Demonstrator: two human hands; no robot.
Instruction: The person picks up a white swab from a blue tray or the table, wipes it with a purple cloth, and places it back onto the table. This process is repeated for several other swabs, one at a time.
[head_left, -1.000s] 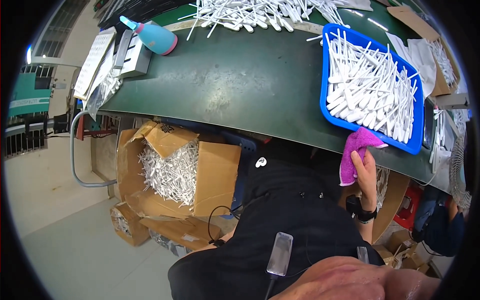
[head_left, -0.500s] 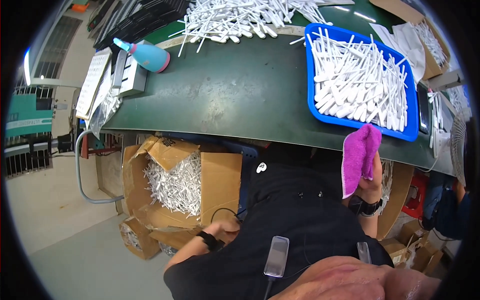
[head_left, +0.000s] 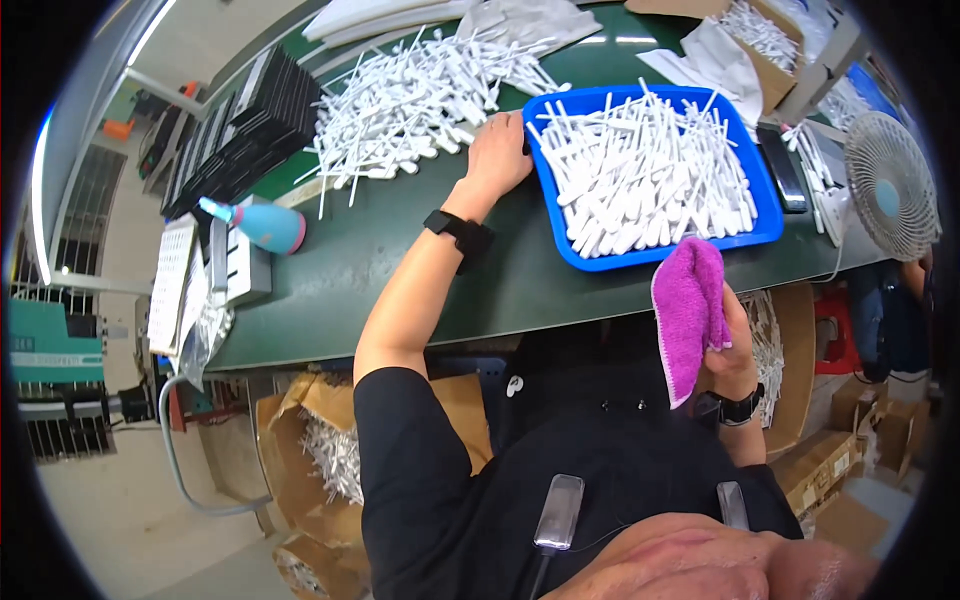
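My right hand (head_left: 735,350) is closed on a purple cloth (head_left: 690,315), which hangs folded in front of the table's near edge. My left hand (head_left: 500,155) is stretched across the table, fingers curled against the left rim of a blue tray (head_left: 665,253); its fingertips are partly hidden. Heaped in that tray are many white swabs (head_left: 650,180) with thick padded ends. A loose pile of similar swabs (head_left: 400,110) lies on the green tabletop (head_left: 340,285), just left of and beyond my left hand.
A blue squeeze bottle (head_left: 265,227) and stacked black trays (head_left: 250,125) stand at the left. On the right are a phone (head_left: 782,170) and a fan (head_left: 888,185). Below the table, a cardboard box (head_left: 455,410) holds white pieces; another carton (head_left: 795,370) stands right.
My left hand has risen from beside the box below the table to the tray's left rim. My right hand still holds the purple cloth. The view has shifted, showing more of the far table.
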